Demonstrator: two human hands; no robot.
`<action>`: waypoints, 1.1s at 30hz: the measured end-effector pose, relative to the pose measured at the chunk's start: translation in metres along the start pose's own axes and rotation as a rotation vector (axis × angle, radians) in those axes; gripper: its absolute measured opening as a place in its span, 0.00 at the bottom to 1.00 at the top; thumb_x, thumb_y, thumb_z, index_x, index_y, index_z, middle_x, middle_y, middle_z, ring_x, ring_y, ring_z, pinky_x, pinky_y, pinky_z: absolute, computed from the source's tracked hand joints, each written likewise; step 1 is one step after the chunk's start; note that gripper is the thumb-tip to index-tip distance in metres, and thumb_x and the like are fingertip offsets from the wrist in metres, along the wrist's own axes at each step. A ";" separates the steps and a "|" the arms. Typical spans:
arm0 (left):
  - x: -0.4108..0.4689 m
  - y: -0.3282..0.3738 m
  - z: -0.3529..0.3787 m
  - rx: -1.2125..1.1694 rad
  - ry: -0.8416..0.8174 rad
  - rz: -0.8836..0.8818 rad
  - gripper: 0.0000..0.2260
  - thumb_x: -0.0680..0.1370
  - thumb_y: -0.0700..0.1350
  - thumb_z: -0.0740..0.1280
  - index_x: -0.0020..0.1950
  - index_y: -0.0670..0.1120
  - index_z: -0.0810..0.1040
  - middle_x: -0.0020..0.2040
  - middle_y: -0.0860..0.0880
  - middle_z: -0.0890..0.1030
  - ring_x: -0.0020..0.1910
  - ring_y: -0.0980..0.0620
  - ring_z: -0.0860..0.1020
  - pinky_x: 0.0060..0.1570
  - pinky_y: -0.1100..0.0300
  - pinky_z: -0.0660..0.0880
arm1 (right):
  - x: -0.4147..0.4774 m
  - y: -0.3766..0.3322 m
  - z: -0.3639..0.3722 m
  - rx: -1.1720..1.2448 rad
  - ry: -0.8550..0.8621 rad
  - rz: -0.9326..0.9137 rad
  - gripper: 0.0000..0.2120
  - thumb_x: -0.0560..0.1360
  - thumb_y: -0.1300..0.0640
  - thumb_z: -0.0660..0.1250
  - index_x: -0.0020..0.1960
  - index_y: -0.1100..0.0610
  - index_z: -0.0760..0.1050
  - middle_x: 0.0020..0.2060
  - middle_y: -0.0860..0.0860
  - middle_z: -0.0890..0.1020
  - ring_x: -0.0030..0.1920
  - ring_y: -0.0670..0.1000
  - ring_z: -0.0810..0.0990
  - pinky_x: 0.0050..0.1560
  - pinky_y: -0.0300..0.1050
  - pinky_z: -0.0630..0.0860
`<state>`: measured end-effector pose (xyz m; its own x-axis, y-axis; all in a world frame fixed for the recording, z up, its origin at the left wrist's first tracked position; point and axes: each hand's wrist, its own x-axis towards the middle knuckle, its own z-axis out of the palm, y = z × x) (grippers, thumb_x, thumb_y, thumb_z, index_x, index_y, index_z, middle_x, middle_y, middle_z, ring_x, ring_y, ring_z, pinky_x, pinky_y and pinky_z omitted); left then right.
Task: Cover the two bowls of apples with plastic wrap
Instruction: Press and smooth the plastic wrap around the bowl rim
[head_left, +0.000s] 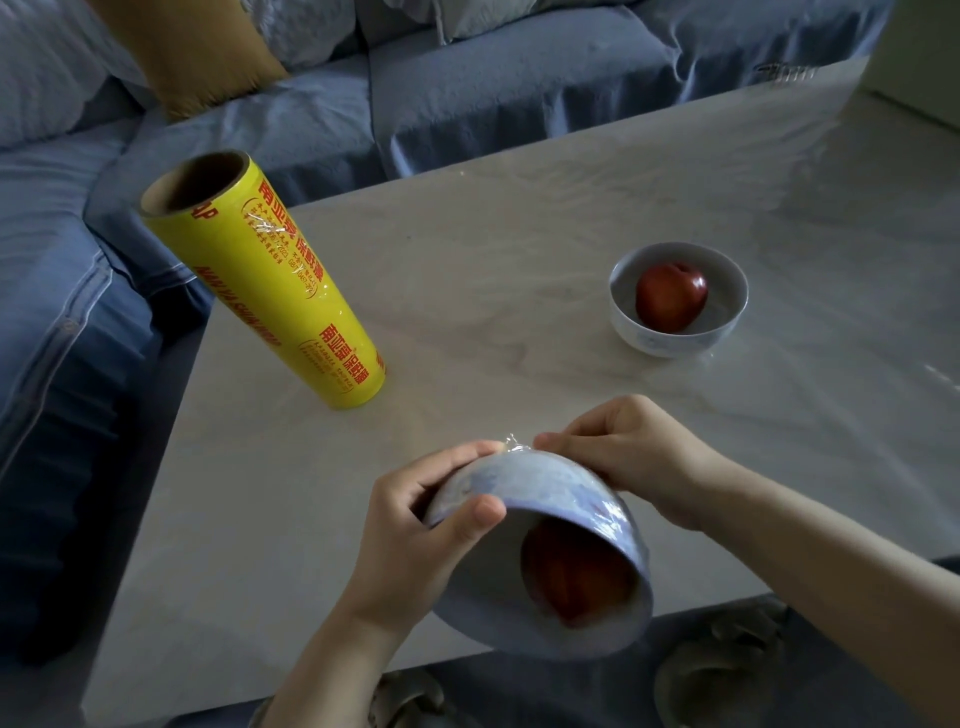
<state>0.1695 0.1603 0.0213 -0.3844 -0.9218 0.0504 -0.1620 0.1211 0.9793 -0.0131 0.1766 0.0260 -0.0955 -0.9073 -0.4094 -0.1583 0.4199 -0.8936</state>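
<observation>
My left hand (415, 530) grips a white bowl (561, 499) tipped toward me above the table's near edge, its mouth facing me. A red apple (576, 571) shows through clear plastic wrap stretched over the mouth. My right hand (628, 452) pinches a bunched bit of the wrap (511, 442) against the bowl's underside. A second white bowl (670, 338) with a red apple (671, 303) stands upright at the right middle of the table, with no wrap visible on it. The yellow roll of plastic wrap (275, 291) stands on end at the left.
The pale marble-look table (467, 260) has a blue sofa (467, 93) behind it and to its left, with a mustard cushion (192, 57). Slippers (722, 670) lie on the floor below the table's near edge.
</observation>
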 end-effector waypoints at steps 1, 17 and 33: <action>0.000 0.000 0.000 0.001 0.006 0.016 0.28 0.57 0.73 0.68 0.46 0.54 0.81 0.44 0.60 0.85 0.46 0.62 0.82 0.44 0.72 0.74 | 0.000 -0.001 0.000 -0.045 0.009 0.002 0.15 0.69 0.52 0.72 0.27 0.59 0.79 0.22 0.50 0.74 0.24 0.45 0.68 0.28 0.37 0.66; 0.004 0.005 0.000 0.022 0.021 0.033 0.29 0.56 0.74 0.68 0.46 0.54 0.81 0.43 0.63 0.84 0.44 0.64 0.81 0.43 0.73 0.73 | -0.005 -0.002 -0.020 -0.191 0.121 -0.214 0.12 0.67 0.65 0.72 0.34 0.48 0.79 0.32 0.44 0.83 0.33 0.39 0.80 0.38 0.28 0.74; 0.010 0.007 -0.007 0.126 0.061 0.017 0.15 0.60 0.60 0.68 0.44 0.58 0.79 0.41 0.69 0.82 0.45 0.68 0.80 0.42 0.76 0.71 | -0.036 -0.007 -0.007 -0.451 0.037 -0.662 0.28 0.67 0.33 0.61 0.59 0.50 0.77 0.53 0.35 0.76 0.56 0.34 0.74 0.55 0.23 0.67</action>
<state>0.1710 0.1496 0.0298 -0.3330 -0.9393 0.0822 -0.2702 0.1786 0.9461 -0.0157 0.2066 0.0486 0.1260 -0.9731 0.1930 -0.5747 -0.2301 -0.7853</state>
